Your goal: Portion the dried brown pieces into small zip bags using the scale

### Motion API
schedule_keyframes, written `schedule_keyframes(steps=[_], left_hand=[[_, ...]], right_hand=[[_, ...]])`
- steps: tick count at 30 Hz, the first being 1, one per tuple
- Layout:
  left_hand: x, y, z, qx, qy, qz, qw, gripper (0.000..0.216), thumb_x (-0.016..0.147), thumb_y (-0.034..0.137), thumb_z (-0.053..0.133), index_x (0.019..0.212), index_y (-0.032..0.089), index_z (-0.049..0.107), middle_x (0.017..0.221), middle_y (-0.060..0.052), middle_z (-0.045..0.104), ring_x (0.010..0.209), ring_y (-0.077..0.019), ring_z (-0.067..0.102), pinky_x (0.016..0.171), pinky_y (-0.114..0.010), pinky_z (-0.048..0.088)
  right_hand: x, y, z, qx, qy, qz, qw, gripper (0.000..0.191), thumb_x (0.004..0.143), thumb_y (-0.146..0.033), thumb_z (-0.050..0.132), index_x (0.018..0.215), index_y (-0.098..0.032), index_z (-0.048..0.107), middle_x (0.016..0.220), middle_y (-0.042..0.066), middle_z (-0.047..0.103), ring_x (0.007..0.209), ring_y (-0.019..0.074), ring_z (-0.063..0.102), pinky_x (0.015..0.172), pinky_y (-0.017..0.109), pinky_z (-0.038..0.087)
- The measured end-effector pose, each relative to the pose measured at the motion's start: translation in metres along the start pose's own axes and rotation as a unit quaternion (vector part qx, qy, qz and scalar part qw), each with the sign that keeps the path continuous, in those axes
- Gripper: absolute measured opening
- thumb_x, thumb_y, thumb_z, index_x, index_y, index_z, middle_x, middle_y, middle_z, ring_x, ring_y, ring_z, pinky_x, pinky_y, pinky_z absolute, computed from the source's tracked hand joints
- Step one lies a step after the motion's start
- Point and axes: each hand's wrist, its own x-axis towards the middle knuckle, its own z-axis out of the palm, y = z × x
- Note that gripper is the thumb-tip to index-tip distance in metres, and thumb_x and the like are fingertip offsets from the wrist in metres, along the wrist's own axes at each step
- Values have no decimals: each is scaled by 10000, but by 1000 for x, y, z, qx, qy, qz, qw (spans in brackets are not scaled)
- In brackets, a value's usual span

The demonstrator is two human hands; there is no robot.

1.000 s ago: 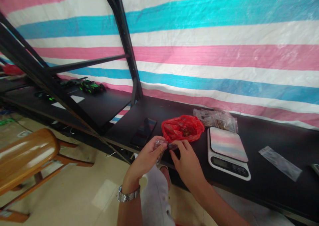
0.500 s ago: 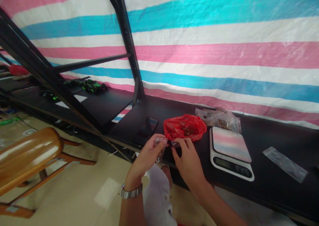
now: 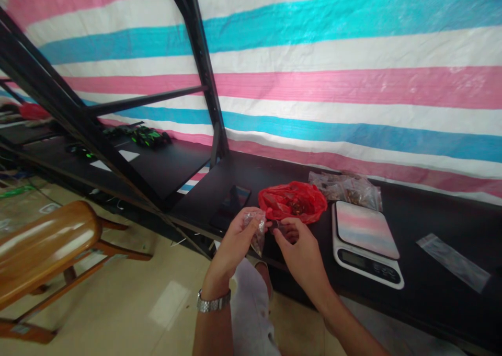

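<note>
A clear bag (image 3: 258, 238) is held by the left hand (image 3: 236, 237), its grip closed — a small dark item (image 3: 276, 225) is pinched by the right hand (image 3: 303, 247) near the red bag (image 3: 273, 195).

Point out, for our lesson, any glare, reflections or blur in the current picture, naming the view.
Head view: small glints on the clear bag in the left hand; head view: the striped sheet reflected on the scale, bright glare on the wooden seat and the floor; head view: the small dark item at the right hand too indistinct to identify.
</note>
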Motion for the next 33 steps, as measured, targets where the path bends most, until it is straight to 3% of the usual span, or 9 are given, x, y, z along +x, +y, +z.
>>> schedule_keyframes(steps=[6,11,13,16,19,22,26,33], left_hand=[[2,3,13,-56,14,27,998,594,775,663,874,1112,221,666,964,-51,804,924,-229,793,919,-383,612],[-6,15,10,23,-21,78,996,538,857,611,837,1182,211,683,1026,-61,794,971,-227,760,904,-346,581],[-9,17,12,54,-44,103,992,470,883,520,840,1217,220,697,1081,-55,785,1002,-217,740,921,-330,563],[-10,16,23,57,-92,119,987,446,905,365,827,1309,246,681,1209,-56,775,1121,-227,722,1020,-339,534],[-9,11,39,41,-120,139,982,468,939,287,776,1389,272,647,1375,-60,740,1276,-242,686,1147,-364,484],[-7,5,51,35,-119,160,979,572,967,275,741,1512,299,568,1576,-65,632,1443,-261,602,1256,-392,414],[-5,0,60,22,-105,164,981,667,991,294,717,1608,328,467,1716,-59,492,1560,-265,500,1314,-409,361],[-3,2,59,35,-87,179,979,647,983,300,723,1586,318,488,1685,-63,528,1537,-246,522,1298,-388,374]], right_hand=[[3,-13,-4,118,-18,106,987,351,756,-499,763,952,-212,709,833,56,753,763,242,719,725,370,571],[6,-29,-27,183,-34,151,971,491,687,-585,839,965,-201,715,797,55,773,791,243,742,768,372,586],[8,-41,-42,190,-22,114,975,490,718,-598,846,988,-211,715,847,60,792,831,243,757,798,376,597],[13,-63,-62,174,-20,-2,985,370,809,-521,833,1023,-241,721,994,64,813,928,247,773,864,390,611],[17,-81,-76,60,-21,-134,989,177,887,-336,780,1053,-274,763,1132,51,802,1014,241,760,942,406,599],[19,-88,-83,-66,-14,-222,973,236,897,-181,737,1101,-293,779,1204,36,792,1082,236,747,993,403,588],[20,-88,-85,-140,-14,-274,951,314,902,-110,727,1164,-280,749,1237,44,795,1134,243,754,973,377,612],[21,-83,-88,-160,35,-324,932,296,942,-119,714,1200,-263,728,1243,52,784,1163,225,746,1018,356,600]])
